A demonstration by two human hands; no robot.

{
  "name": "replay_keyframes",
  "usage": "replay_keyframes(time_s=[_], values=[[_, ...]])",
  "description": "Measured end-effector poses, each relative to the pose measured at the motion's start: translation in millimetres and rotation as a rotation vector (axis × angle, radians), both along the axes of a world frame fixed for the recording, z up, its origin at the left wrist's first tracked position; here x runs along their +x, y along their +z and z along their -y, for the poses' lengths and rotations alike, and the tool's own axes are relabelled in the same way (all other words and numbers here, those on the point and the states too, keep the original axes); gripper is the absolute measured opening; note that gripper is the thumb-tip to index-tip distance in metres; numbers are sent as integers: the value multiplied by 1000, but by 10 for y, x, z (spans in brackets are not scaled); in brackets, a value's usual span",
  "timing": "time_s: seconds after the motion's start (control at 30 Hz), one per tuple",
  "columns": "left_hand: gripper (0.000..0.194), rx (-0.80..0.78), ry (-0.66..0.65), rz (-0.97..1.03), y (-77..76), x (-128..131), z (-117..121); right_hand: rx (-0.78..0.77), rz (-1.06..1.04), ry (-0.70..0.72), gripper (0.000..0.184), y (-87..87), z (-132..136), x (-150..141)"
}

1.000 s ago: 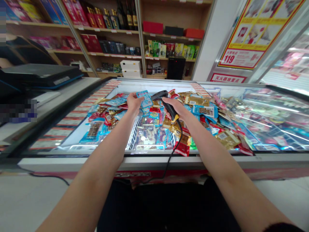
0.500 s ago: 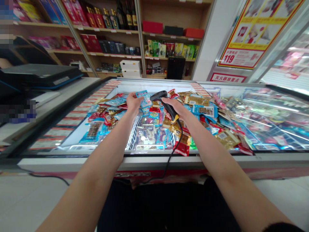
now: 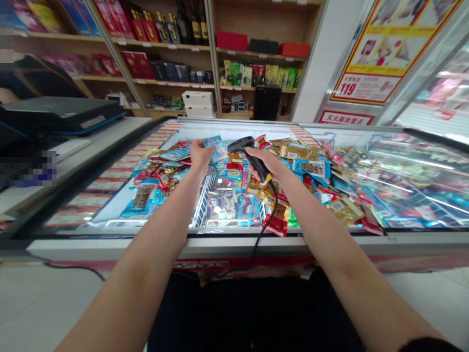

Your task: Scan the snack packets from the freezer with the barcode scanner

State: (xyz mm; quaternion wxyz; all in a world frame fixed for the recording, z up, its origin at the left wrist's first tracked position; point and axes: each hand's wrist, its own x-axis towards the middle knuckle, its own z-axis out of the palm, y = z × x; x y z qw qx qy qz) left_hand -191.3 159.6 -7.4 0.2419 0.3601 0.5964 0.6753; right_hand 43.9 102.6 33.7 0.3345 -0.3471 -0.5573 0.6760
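Observation:
My left hand (image 3: 200, 156) pinches a blue foil snack packet (image 3: 215, 148) by its edge, holding it over the heap. My right hand (image 3: 264, 165) is wrapped around the grip of a black and yellow corded barcode scanner (image 3: 240, 144), whose head points left toward that packet. Its black cable (image 3: 266, 220) hangs down over the freezer's front edge. Below both hands, many sealed snack packets (image 3: 300, 164) in blue, gold and red lie loose in a glass-topped chest freezer (image 3: 234, 247).
A counter with a dark laptop-like device (image 3: 54, 112) runs along the left. Wooden shelves of boxes and bottles (image 3: 161, 54) stand behind the freezer. A red and yellow poster (image 3: 366, 73) and a glass display case (image 3: 432, 98) are at the right.
My left hand and its blue packet have shifted slightly left and up. The scanner in my right hand has barely moved.

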Motion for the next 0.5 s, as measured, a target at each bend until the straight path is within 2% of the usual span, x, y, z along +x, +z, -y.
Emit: replay_keyframes(time_s=[0.5], values=[[33, -4, 25, 10, 26, -15, 21, 22, -9, 34, 34, -3, 3, 2]])
